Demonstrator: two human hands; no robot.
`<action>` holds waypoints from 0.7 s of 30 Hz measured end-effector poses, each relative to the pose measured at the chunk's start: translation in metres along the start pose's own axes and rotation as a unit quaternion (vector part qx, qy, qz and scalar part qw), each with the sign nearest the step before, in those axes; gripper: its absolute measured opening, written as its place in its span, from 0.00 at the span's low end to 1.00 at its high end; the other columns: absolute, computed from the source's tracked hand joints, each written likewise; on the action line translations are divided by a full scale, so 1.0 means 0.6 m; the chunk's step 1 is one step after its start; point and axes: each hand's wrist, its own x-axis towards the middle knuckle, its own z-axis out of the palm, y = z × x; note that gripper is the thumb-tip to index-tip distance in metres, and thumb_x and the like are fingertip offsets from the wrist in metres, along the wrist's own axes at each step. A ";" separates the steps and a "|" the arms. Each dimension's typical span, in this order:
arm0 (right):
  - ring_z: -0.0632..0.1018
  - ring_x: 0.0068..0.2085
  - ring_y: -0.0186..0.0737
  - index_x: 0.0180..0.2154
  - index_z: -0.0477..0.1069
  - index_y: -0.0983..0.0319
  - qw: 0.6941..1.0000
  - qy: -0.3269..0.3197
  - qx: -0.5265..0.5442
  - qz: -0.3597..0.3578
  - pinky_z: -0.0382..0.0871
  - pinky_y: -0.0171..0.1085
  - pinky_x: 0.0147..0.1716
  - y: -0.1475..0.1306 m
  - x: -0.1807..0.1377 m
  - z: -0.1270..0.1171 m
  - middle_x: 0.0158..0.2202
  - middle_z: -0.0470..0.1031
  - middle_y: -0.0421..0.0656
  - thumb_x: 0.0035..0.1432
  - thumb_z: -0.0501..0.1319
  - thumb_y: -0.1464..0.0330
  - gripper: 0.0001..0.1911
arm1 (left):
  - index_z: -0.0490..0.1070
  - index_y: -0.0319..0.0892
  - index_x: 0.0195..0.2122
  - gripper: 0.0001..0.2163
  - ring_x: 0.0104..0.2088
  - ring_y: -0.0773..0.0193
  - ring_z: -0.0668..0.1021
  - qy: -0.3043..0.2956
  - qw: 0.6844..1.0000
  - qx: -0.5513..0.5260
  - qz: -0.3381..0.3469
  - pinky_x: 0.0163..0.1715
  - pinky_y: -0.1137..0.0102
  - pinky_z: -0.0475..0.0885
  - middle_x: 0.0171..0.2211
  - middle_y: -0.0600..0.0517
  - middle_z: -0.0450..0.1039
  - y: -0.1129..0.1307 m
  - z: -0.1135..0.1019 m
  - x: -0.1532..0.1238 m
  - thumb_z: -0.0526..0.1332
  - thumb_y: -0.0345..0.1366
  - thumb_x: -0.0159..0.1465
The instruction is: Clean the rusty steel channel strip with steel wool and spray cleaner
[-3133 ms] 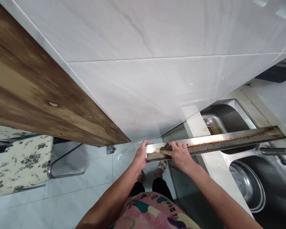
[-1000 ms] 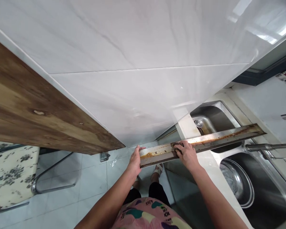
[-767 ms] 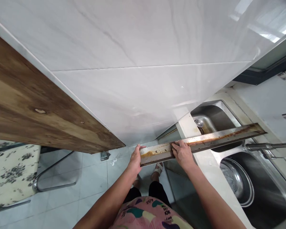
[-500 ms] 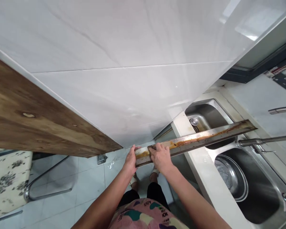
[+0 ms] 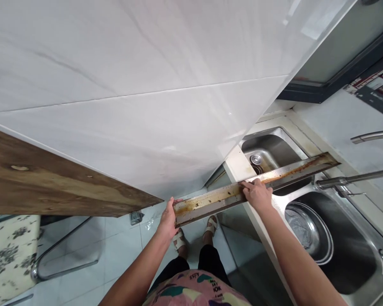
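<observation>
A long, narrow metal channel [image 5: 210,199], stained with rust-brown grease, runs from in front of me across the white counter edge [image 5: 239,163] to above the sink. My left hand [image 5: 167,219] grips its near left end, fingers wrapped round the end. My right hand [image 5: 258,194] presses down on the channel's middle with fingers together. The dark scouring pad seen under it earlier is mostly hidden now.
A small steel basin [image 5: 268,148] and a larger basin [image 5: 347,250] holding a steel strainer bowl [image 5: 309,231] lie to the right, under a faucet [image 5: 354,180]. A white tiled wall [image 5: 147,106] and a wooden panel [image 5: 51,187] fill the left. A chair [image 5: 6,255] stands on the floor.
My right hand slid left along the channel toward my left hand, then back right past the counter edge. My left hand kept its hold. The view has swung right.
</observation>
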 end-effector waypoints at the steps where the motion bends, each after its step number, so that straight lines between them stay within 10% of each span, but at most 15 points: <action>1: 0.71 0.47 0.47 0.54 0.76 0.46 1.000 0.003 -0.003 0.022 0.59 0.46 0.46 0.014 0.009 -0.002 0.47 0.68 0.48 0.68 0.52 0.62 0.19 | 0.76 0.43 0.45 0.19 0.29 0.58 0.81 0.000 1.000 0.000 0.001 0.29 0.68 0.75 0.30 0.48 0.80 -0.001 0.000 0.001 0.56 0.52 0.64; 5: 0.72 0.47 0.47 0.52 0.77 0.50 0.999 0.007 -0.030 0.022 0.59 0.45 0.44 0.002 0.004 -0.008 0.47 0.69 0.48 0.67 0.52 0.63 0.18 | 0.76 0.44 0.45 0.20 0.29 0.58 0.81 0.002 1.000 0.000 0.001 0.30 0.67 0.75 0.31 0.48 0.80 -0.003 0.000 0.002 0.56 0.53 0.64; 21: 0.68 0.48 0.48 0.52 0.74 0.49 0.958 -0.030 0.043 -0.280 0.53 0.44 0.43 -0.299 -0.159 -0.001 0.48 0.69 0.47 0.64 0.59 0.64 0.16 | 0.76 0.42 0.42 0.20 0.27 0.59 0.80 -0.059 0.997 -0.036 0.018 0.27 0.68 0.72 0.32 0.48 0.80 -0.016 -0.016 0.014 0.56 0.54 0.63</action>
